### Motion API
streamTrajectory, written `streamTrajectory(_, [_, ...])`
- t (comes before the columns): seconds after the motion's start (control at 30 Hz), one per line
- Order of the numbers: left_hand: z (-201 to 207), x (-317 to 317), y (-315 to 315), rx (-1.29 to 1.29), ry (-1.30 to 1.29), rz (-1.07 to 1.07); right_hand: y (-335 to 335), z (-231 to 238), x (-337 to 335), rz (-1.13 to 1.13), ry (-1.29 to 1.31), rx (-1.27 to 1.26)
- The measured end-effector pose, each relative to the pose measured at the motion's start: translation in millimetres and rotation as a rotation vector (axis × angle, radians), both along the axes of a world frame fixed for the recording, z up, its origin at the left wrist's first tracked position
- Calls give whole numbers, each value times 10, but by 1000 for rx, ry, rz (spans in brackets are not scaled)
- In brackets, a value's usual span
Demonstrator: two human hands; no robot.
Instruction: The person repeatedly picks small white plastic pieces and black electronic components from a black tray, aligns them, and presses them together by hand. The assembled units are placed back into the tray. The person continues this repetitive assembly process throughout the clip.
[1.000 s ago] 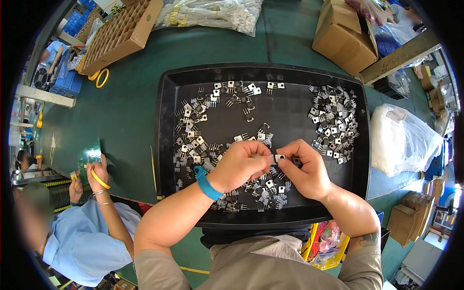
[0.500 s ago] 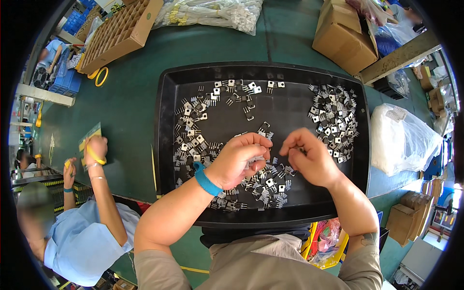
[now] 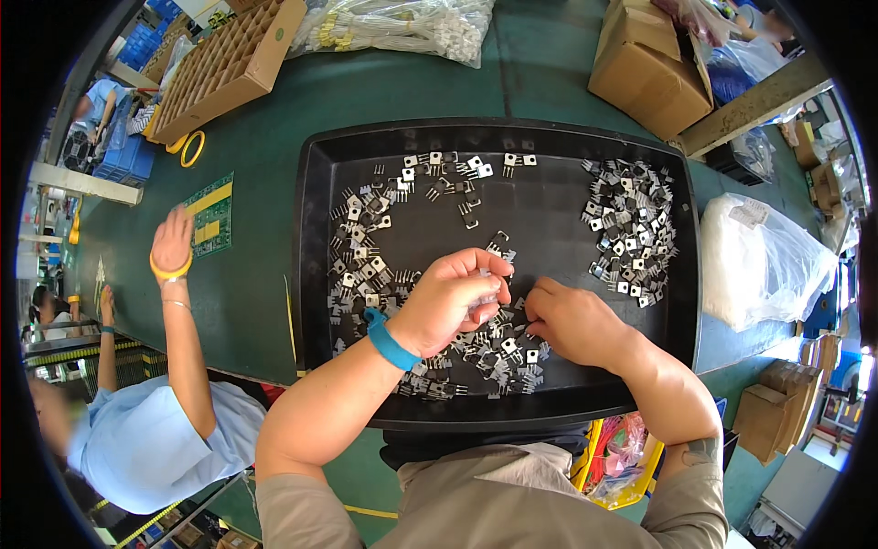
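All the visible fingers of the left hand [image 3: 444, 302] curl into a loose cup with something pale inside, too hidden to name; the right hand [image 3: 581, 325] has its thumb and fingertips drawn together, and I cannot tell whether anything sits between them. Good handling here probably means pinching each part by its flat body or tab, keeping the thin legs free so they do not bend, and cupping the left fingers just enough that nothing slips out. Beneath and nearer than the fingertips lie small three-legged components [image 3: 509, 346] in a tangle, which looks likely to snag if the fingers dig in. More spread left of the left fingers, and a separate heap [image 3: 631, 242] sits beyond and right of the right fingers; mixing the two seems worth avoiding. The black tray [image 3: 540, 215] holds them all, its raised walls around the hands' working space the main thing to clear. Outside it, right of the right fingers, is a plastic bag [image 3: 764, 265]; farther beyond, a cardboard box [image 3: 654, 78]. Well left of the left fingers, a co-worker's hand [image 3: 172, 242] is near a green circuit board [image 3: 212, 215].
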State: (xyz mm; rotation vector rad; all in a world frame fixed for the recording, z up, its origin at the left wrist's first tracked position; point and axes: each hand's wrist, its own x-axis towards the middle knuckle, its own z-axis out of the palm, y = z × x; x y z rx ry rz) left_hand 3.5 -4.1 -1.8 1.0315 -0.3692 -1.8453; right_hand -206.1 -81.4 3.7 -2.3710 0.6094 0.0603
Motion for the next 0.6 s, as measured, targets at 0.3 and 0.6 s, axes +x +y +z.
streamTrajectory(0.3, [38,-67,24,-76,-192,-230,-57,239,67,-437,-158,822])
streamTrajectory(0.6, [0,-61,54,-113,-62,-157,71,371,75,-493,-453,329])
